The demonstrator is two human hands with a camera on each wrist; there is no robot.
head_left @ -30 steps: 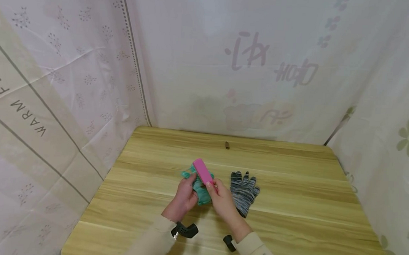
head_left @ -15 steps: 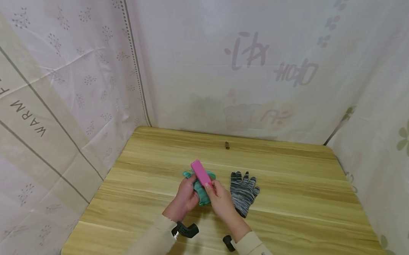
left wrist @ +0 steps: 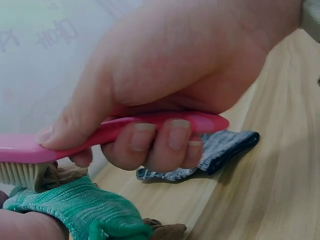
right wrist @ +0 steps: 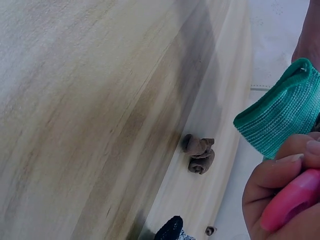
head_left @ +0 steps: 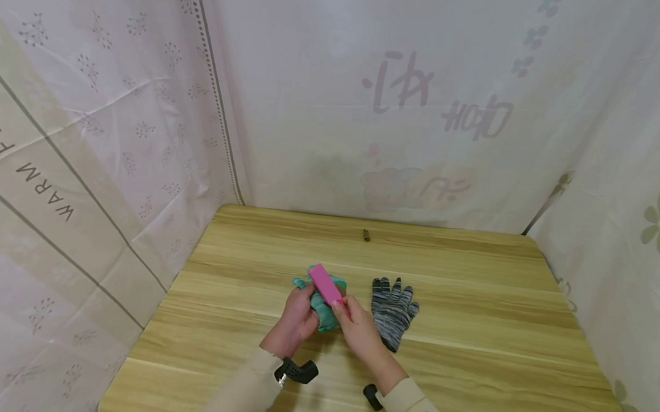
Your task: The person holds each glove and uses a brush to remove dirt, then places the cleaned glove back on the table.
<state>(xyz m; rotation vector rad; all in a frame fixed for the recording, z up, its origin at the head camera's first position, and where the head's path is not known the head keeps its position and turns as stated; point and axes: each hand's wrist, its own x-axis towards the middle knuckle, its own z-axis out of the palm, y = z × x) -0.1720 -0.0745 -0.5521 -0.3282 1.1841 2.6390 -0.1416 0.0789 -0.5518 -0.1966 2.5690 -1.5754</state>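
Observation:
My left hand [head_left: 295, 317] grips a teal-green knit glove [head_left: 325, 313] above the table. In my right hand [head_left: 361, 330] is a pink brush [head_left: 326, 284], its handle held between thumb and curled fingers. The brush lies slantwise over the glove. In the left wrist view, its pale bristles [left wrist: 22, 173] reach down to the glove [left wrist: 90, 205] beside a brown lump [left wrist: 65, 172]. The right wrist view shows the glove's cuff [right wrist: 280, 112] and the pink handle end [right wrist: 290, 202] in my right hand. Part of the glove is hidden behind the brush and hands.
A grey-and-black striped glove [head_left: 393, 313] lies flat to the right of my hands. A small dark brown piece [head_left: 366, 235] rests near the table's back edge. Brown lumps [right wrist: 200, 152] show in the right wrist view. Patterned curtains surround the wooden table [head_left: 470, 298].
The pink brush has slid slightly down toward me over the teal glove, with small tilts on the way. Both hands keep their hold; the striped glove lies where it was.

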